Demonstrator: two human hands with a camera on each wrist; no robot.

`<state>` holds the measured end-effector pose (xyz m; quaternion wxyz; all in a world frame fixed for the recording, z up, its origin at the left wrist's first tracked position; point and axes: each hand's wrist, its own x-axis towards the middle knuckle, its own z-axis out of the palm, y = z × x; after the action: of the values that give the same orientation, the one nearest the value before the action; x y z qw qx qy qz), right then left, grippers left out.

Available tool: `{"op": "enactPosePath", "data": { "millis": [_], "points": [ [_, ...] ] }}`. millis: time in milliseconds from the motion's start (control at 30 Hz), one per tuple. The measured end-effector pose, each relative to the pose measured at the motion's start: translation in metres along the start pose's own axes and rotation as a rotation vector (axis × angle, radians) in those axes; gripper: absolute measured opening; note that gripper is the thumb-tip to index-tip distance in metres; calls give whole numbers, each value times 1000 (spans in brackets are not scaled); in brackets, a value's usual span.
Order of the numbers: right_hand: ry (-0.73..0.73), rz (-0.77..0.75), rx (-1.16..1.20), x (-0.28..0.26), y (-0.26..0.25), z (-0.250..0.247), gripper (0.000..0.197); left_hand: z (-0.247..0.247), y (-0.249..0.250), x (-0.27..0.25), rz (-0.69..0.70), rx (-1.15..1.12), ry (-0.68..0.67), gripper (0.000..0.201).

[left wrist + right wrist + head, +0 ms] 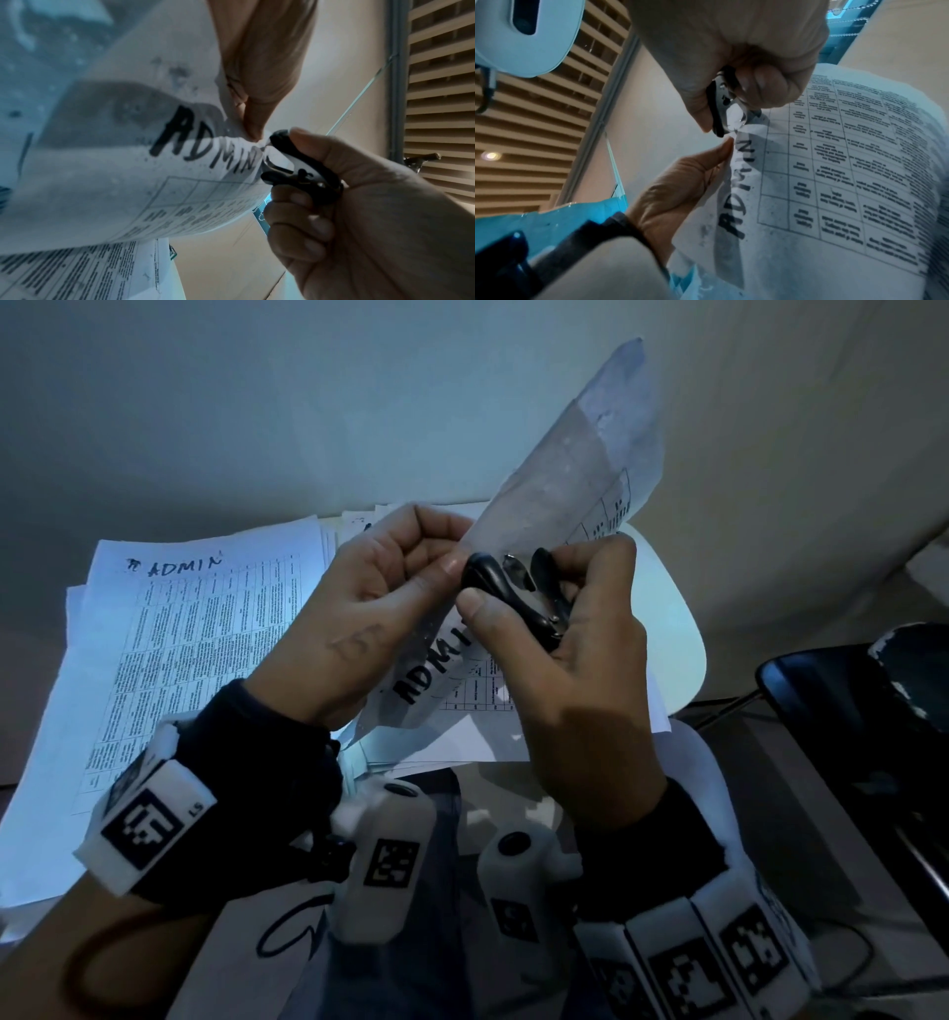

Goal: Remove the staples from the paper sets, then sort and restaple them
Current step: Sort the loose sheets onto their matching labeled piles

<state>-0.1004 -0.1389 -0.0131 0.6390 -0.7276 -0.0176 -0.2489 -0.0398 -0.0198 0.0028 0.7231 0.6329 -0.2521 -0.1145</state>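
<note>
At the paper set's corner, left hand is pinching the sheets, right hand squeezing the staple remover; yanking sideways is risking a torn corner.

"ADMIN" was handwritten in black marker on the curled white printed paper set. The same word headed the flat white table-printed sheet. "LS" stood on the white left wristband.

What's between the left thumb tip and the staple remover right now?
Only the pinched corner of the ADMIN paper set; the staple remover bites it beside the left hand, clearest in the left wrist view.
</note>
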Motion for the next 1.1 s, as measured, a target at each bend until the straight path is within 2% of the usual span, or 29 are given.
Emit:
{"op": "enactPosePath", "data": {
  "millis": [167, 333, 400, 700, 933, 1100],
  "points": [
    [-39, 68, 73, 2, -3, -2, 37, -2, 1, 1, -12, 9, -9, 11],
    [-77, -1, -166, 2, -5, -3, 39, -1, 2, 0, -4, 75, -1, 10],
    [-74, -27, -189, 1, -6, -2, 38, -1, 2, 0, 0, 83, 2, 11],
    [-69, 137, 113, 0, -4, -6, 40, 0, -1, -2, -6, 77, -1, 9],
    [-7, 104, 231, -2, -10, 1, 36, 5, -3, -4, 103, -95, 45, 13],
    [3, 100, 186, -4, -17, 3, 37, 5, -1, -6, 138, -71, 26, 15]
  ]
}}
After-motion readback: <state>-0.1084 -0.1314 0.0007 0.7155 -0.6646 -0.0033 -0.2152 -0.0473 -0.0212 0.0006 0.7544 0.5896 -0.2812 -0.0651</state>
